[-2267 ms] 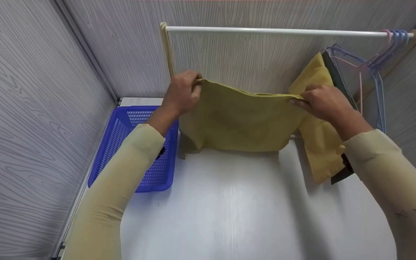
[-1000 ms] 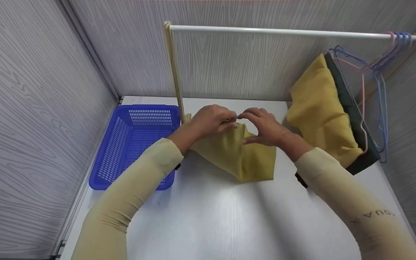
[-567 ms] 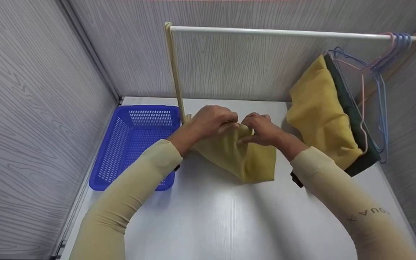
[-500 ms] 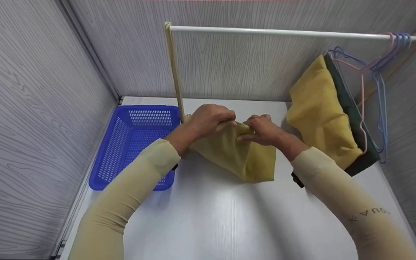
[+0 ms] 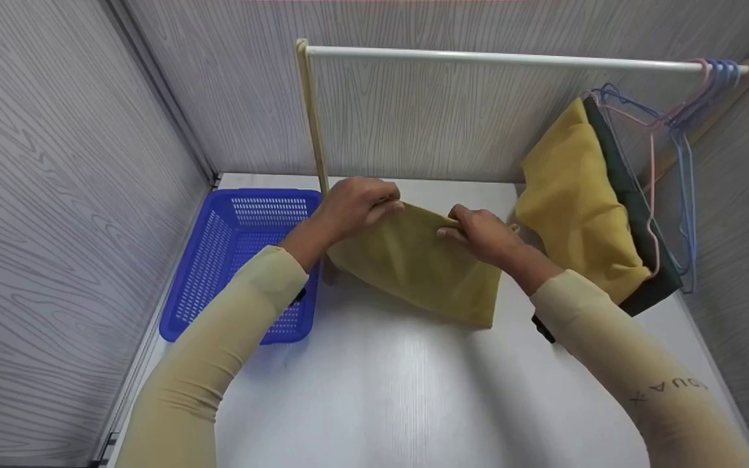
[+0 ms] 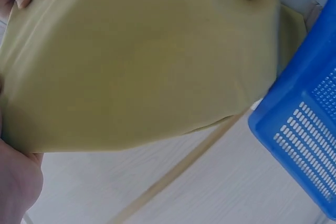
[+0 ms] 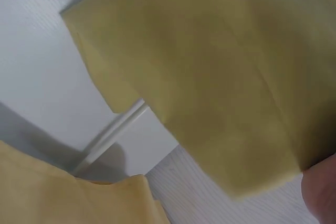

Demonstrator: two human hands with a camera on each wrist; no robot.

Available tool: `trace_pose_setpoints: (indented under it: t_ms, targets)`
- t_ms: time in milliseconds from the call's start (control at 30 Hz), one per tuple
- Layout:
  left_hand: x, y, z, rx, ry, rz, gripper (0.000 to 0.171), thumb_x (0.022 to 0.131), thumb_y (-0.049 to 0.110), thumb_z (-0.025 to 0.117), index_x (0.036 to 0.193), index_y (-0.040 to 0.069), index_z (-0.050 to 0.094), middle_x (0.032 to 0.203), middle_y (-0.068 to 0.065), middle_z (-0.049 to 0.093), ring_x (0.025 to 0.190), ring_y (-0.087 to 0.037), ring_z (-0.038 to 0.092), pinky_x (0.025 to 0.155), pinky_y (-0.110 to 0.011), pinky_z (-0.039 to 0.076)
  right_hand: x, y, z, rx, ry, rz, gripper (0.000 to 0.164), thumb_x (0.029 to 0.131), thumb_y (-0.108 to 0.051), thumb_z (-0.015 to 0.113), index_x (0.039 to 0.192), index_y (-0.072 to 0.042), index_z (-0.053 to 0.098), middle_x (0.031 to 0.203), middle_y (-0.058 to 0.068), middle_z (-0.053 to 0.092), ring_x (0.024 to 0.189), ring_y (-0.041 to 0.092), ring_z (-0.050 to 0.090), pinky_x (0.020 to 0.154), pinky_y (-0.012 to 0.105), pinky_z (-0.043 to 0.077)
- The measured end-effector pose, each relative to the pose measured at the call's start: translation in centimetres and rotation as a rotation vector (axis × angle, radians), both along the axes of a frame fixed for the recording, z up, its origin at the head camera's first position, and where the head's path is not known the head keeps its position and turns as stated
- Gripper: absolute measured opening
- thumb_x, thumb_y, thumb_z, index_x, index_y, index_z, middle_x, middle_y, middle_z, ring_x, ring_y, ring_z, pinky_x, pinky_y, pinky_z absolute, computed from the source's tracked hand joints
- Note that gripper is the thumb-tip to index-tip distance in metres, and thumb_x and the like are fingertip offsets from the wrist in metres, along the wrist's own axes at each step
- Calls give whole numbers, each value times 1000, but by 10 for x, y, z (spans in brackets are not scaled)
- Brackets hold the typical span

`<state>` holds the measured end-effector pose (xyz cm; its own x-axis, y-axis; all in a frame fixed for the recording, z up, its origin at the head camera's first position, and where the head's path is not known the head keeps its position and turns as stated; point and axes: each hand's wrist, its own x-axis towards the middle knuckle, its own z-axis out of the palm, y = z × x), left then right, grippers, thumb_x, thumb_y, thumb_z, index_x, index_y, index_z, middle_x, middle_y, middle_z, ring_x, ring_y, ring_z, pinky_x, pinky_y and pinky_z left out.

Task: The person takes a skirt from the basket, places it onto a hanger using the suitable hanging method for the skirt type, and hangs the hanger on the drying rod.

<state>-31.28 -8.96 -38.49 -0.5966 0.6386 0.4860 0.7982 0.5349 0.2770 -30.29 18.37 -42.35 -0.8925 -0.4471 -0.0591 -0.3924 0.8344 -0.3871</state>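
An olive-yellow cloth [image 5: 423,273] hangs slanting above the table between both hands, its lower right corner low near the tabletop. My left hand [image 5: 358,207] pinches its top edge on the left, thumb in front. A short way along the same edge, my right hand [image 5: 484,237] grips it between thumb and curled fingers. In the left wrist view the cloth [image 6: 142,61] spreads smooth and wide, with the left hand [image 6: 18,182] at its lower corner. The right wrist view shows the cloth [image 7: 199,82] with a fold line, and part of the right hand [image 7: 321,192].
A blue plastic basket [image 5: 244,253] stands on the left of the white table [image 5: 400,403]. A white rail [image 5: 498,57] on wooden posts crosses the back. At right, pink and blue hangers [image 5: 716,71] carry a yellow cloth [image 5: 576,208] and a dark green one [image 5: 657,292].
The cloth came down from a raised, stretched position and was bunched. My right hand loosened, then gripped the edge again. Both hands have since moved apart, drawing the cloth flatter.
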Motion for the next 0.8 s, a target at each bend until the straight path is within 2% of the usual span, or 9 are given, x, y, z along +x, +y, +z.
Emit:
trace_pose_setpoints:
  t_ms: [67, 133, 267, 367, 433, 533, 600, 667, 800]
  targets:
    - [-1, -5, -1, -17, -4, 22, 29, 98, 34, 61, 93, 7, 69, 83, -7, 71, 71, -21, 63, 70, -40, 53, 1, 0, -2, 19, -1, -28, 39, 101, -43, 50, 111, -6, 56, 92, 10, 66, 78, 21, 59, 71, 38, 50]
    - [-2, -8, -2, -77, 23, 66, 30, 99, 35, 60, 93, 7, 70, 82, -8, 70, 71, -22, 62, 69, -40, 52, 2, -2, -2, 61, 31, -27, 37, 104, -41, 47, 112, -5, 56, 90, 10, 65, 77, 22, 58, 70, 38, 50]
    - [1, -5, -6, -338, 149, 198, 32, 105, 35, 50, 97, 10, 70, 90, -9, 67, 81, -26, 60, 74, -41, 48, 4, -7, 0, 157, 108, 2, 32, 107, -35, 42, 112, -5, 56, 83, 9, 60, 73, 24, 55, 67, 40, 47]
    - [8, 11, -14, -510, 203, 232, 39, 107, 36, 37, 104, 10, 65, 97, -9, 64, 89, -27, 57, 80, -42, 44, 4, -12, 3, 223, 136, 17, 29, 108, -31, 42, 114, -6, 56, 83, 8, 61, 72, 24, 56, 67, 40, 48]
    - [12, 23, -22, -548, 193, 238, 42, 109, 37, 30, 109, 9, 62, 99, -8, 63, 91, -26, 56, 83, -41, 44, 5, -17, 5, 250, 158, 35, 27, 108, -29, 42, 113, -6, 56, 83, 8, 61, 71, 24, 56, 67, 39, 50]
    - [16, 37, -35, -517, 185, 257, 41, 110, 34, 27, 111, 9, 60, 97, -7, 63, 90, -24, 58, 83, -39, 44, 8, -24, 6, 267, 214, 109, 25, 108, -27, 41, 110, -5, 55, 79, 7, 59, 66, 23, 54, 63, 38, 49]
    - [16, 42, -43, -461, 216, 260, 38, 110, 31, 31, 106, 8, 61, 92, -7, 65, 85, -24, 60, 80, -38, 45, 10, -28, 6, 269, 256, 169, 25, 108, -26, 40, 106, -5, 54, 76, 7, 58, 63, 22, 53, 60, 38, 48]
    - [16, 44, -51, -393, 266, 231, 35, 109, 28, 35, 100, 8, 62, 86, -6, 66, 79, -23, 62, 75, -37, 46, 13, -30, 5, 274, 289, 214, 24, 108, -25, 39, 105, -5, 52, 75, 7, 57, 61, 23, 52, 59, 39, 47]
    - [12, 45, -61, -282, 346, 133, 33, 108, 26, 40, 91, 6, 61, 69, -6, 65, 61, -20, 61, 62, -34, 42, 16, -31, 6, 283, 310, 242, 21, 108, -24, 40, 106, -5, 52, 77, 7, 58, 63, 24, 53, 62, 41, 50]
